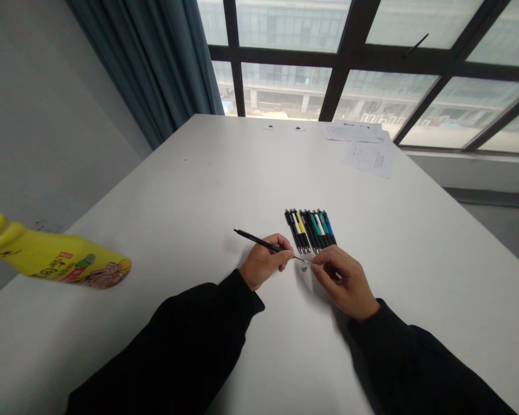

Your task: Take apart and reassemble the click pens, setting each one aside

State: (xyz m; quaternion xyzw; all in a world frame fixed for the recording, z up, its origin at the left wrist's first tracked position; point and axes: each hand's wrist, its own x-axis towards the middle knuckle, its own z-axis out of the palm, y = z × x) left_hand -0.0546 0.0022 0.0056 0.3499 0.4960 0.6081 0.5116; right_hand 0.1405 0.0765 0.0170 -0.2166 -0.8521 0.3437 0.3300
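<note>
My left hand point(268, 260) is closed around a black pen point(258, 238), held aslant with its top end to the upper left. From the pen's lower end a thin refill point(300, 259) sticks out bare towards my right hand point(339, 279). The thumb and forefinger of that right hand are pinched together near the refill's tip; whatever lies between them is too small to make out. A small greyish piece point(304, 268) shows just below the tip, between the hands. Beyond my fingers lies a row of several pens point(310, 229) with black, white, yellow, green and blue parts.
A yellow bottle point(64, 256) stands at the left on the white table point(251, 178). Printed papers point(367, 151) lie at the far right edge, and two cable holes point(300, 129) are at the back. A blue curtain point(155, 63) and windows rise behind.
</note>
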